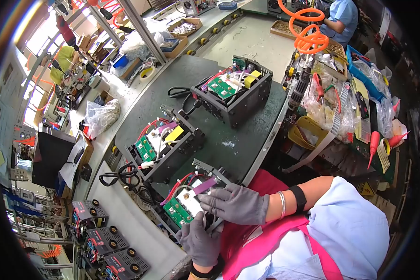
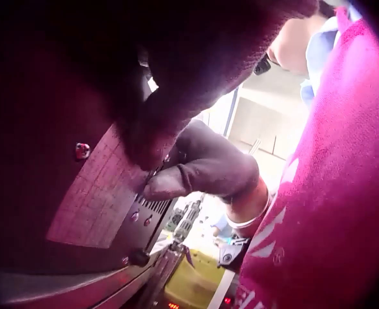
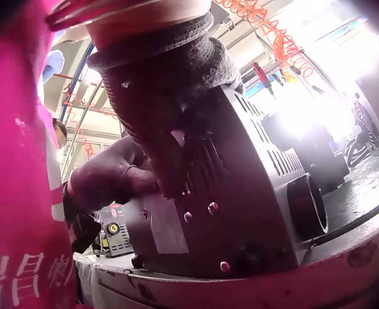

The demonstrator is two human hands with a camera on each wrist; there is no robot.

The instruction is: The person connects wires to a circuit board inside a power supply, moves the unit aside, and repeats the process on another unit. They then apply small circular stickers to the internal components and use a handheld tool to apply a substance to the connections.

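A black metal-cased electronic unit [image 1: 186,205] stands at the near end of the bench, open at the top. Inside show a green circuit board [image 1: 176,212], a white block, red wires and a purple strip [image 1: 204,185]. My grey-gloved right hand [image 1: 238,203] reaches over the near wall, fingers stretched across the white block. Its thumb [image 2: 167,183] lies outside by the vent slots. At the near corner, my gloved left hand [image 1: 200,240] bends its fingers over the case edge, thumb against the outside near a pale label [image 2: 93,193]. The fingertips inside are partly hidden.
Two similar open units [image 1: 161,144] [image 1: 235,88] stand farther along the dark bench [image 1: 219,144], with black cables beside them. Several finished-looking units [image 1: 102,238] sit at the lower left. A yellow bin [image 1: 308,132] and a screwdriver [image 1: 318,86] are at the right.
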